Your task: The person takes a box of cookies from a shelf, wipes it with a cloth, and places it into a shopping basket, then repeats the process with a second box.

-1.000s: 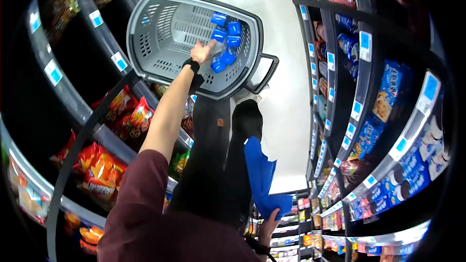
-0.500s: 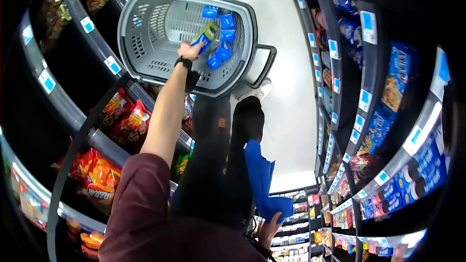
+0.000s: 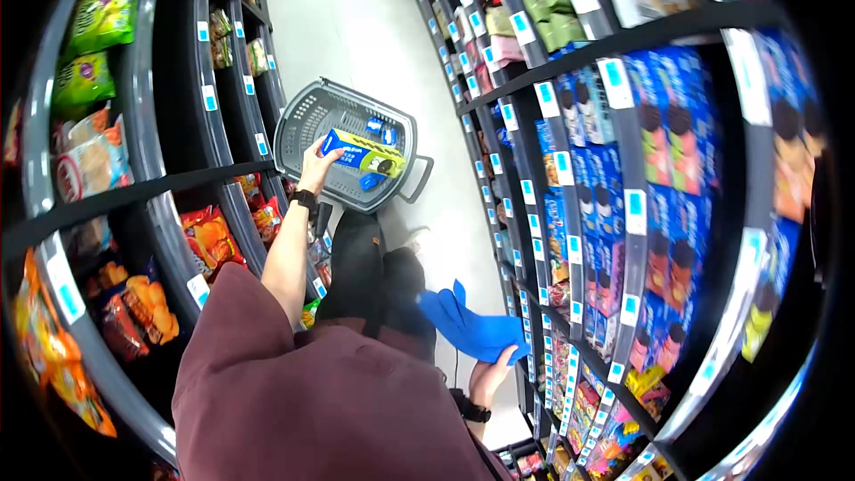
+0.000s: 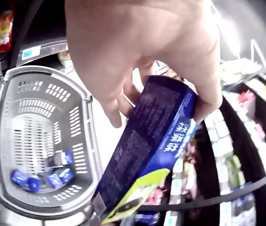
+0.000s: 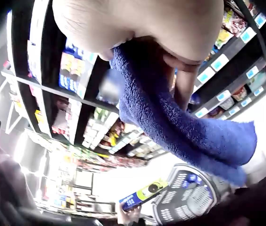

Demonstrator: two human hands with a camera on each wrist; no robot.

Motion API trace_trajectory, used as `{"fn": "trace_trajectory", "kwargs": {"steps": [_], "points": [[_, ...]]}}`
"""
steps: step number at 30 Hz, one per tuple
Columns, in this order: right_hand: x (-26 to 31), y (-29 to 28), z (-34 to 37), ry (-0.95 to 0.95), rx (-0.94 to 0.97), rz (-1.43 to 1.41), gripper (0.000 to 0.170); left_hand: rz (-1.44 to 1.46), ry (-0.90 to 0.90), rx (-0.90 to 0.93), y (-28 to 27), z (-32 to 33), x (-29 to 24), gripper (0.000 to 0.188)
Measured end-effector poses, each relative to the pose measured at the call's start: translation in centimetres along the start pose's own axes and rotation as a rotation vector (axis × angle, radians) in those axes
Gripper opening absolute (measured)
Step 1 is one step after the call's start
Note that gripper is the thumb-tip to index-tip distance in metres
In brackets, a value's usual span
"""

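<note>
My left hand (image 3: 313, 167) grips a long blue cookie box (image 3: 363, 153) with a yellow-green panel, its thumb and fingers on opposite sides of one end in the left wrist view. The box overlaps the grey shopping basket (image 3: 287, 129) in the head view; in the left wrist view it hangs beside the basket, above its rim. Several small blue packs (image 4: 54, 181) lie at one end of the basket. A blue towel (image 5: 170, 122) hangs folded from my right hand (image 3: 490, 380), bunched between thumb and fingers, off to the right of my legs.
The basket stands on the pale aisle floor (image 3: 463, 240), its black handle (image 3: 420, 180) sticking out to the right. Shelves with snack bags (image 3: 209, 236) line the left. On the right, shelves hold many blue cookie packs (image 3: 672, 116), with price-tag rails jutting along both sides.
My left hand has lifted the cookie box up out of the basket. The head view has swung and risen, so the basket looks smaller. My right hand still holds the towel.
</note>
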State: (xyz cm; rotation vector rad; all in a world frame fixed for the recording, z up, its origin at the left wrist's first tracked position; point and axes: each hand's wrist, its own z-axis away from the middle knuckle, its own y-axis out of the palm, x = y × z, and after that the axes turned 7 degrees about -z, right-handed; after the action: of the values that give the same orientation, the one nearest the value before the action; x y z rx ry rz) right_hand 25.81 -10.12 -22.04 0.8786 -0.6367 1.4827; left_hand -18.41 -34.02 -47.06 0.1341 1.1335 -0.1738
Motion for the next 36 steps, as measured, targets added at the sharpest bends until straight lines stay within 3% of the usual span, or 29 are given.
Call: {"fn": "trace_trajectory", "kwargs": {"steps": [4,6,9,11,12,13,14,17,19,20,22,24,26,28,30,32,33,36], "points": [[6.6,-1.4,1.2,0.043,0.111,-0.384,0.064,0.618,0.092,0.244,3.8,8.5,-10.7,0.05],[8.8,-2.3,2.1,0.0,0.083,-0.493,0.063,0.841,0.045,0.138,6.1,11.9,-12.6,0.048],[10.7,-4.4,2.2,0.0,0.208,-0.647,0.059,0.863,-0.047,0.095,11.2,18.6,-17.1,0.056],[10.9,-6.2,1.5,0.017,0.319,-0.748,0.058,1.029,-0.209,0.506,13.7,21.1,-17.0,0.059],[10.7,-7.2,0.8,0.022,0.37,-0.795,0.058,1.236,-0.363,0.599,15.3,22.5,-17.1,0.06],[10.2,-8.4,-0.5,0.015,0.341,-0.782,0.059,1.268,-0.503,0.539,16.9,24.1,-17.3,0.059],[10.8,-8.2,-0.2,0.029,0.385,-0.791,0.06,1.085,-0.43,0.622,17.6,24.7,-15.7,0.054],[12.8,-7.2,0.8,-0.011,0.57,-0.782,0.061,0.942,-0.574,0.698,20.7,28.0,-14.4,0.049],[14.3,-5.3,2.6,-0.152,0.346,-0.597,0.061,0.707,-0.533,0.672,22.1,29.2,-14.6,0.046],[13.8,-7.2,0.5,0.004,0.592,-1.003,0.061,0.563,-0.5,0.654,22.6,30.5,-16.9,0.045],[15.7,-5.5,2.5,-0.114,0.518,-0.872,0.062,0.339,-0.243,0.504,25.0,31.7,-17.9,0.043],[15.8,-4.2,3.6,-0.206,0.544,-0.712,0.064,0.277,-0.023,0.464,26.9,35.1,-21.8,0.06],[14.5,-3.6,3.7,-0.278,0.661,-0.523,0.067,0.273,-0.005,0.486,28.2,36.3,-22.7,0.062],[11.9,-3.5,2.5,-0.407,0.612,-0.068,0.071,0.353,0.076,0.455,29.8,38.4,-24.1,0.061],[10.4,-5.1,-0.4,-0.19,0.704,-0.011,0.072,0.265,0.311,0.416,30.8,39.9,-25.2,0.061],[13.9,-2.5,3.4,-0.309,0.694,0.306,0.069,0.128,0.451,0.463,31.4,41.0,-25.1,0.063],[10.8,-3.1,0.1,-0.319,0.729,0.334,0.067,0.141,0.456,0.494,31.8,41.7,-25.1,0.065],[16.4,-0.2,2.5,-0.417,0.749,0.179,0.063,-0.013,0.496,0.531,31.8,42.6,-24.7,0.065]]}}
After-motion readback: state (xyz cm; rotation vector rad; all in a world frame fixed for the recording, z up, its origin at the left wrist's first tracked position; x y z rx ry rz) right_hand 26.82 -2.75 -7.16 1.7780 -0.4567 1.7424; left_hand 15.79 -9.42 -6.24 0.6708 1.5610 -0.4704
